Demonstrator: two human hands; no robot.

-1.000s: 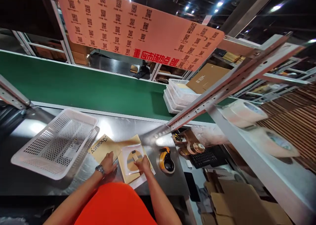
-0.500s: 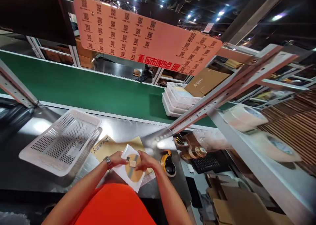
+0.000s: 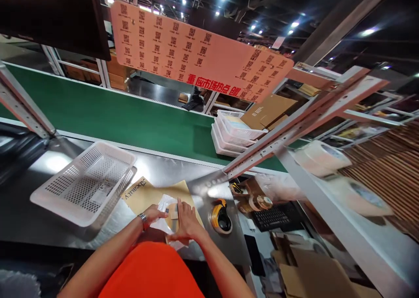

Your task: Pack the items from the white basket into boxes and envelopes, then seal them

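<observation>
A white plastic packet (image 3: 159, 225) with a tan round piece showing in it lies low over the metal table. My left hand (image 3: 153, 214), with a watch at the wrist, is closed on the packet's left side, thumb on top by a small dark label. Across its right side is my right hand (image 3: 187, 221), gripping it with the fingers stretched upward and the thumb at the near edge. That hand hides the packet's right part. Beneath lies a tan kraft mailer (image 3: 141, 194) printed "beauty". To the right stands a yellow and black tape dispenser (image 3: 220, 217).
A white perforated basket (image 3: 81, 189) with a paper label in it sits at left. Beyond the table runs a green conveyor belt (image 3: 140, 125), bearing stacked baskets (image 3: 229, 136). A metal post (image 3: 278, 134) slants up at right, near a keyboard (image 3: 275, 217) and cardboard (image 3: 314, 272).
My right hand has turned and now spreads over the packet's right side, where it earlier pinched the upper edge. The packet's white right portion is now covered or folded; the left hand keeps its hold.
</observation>
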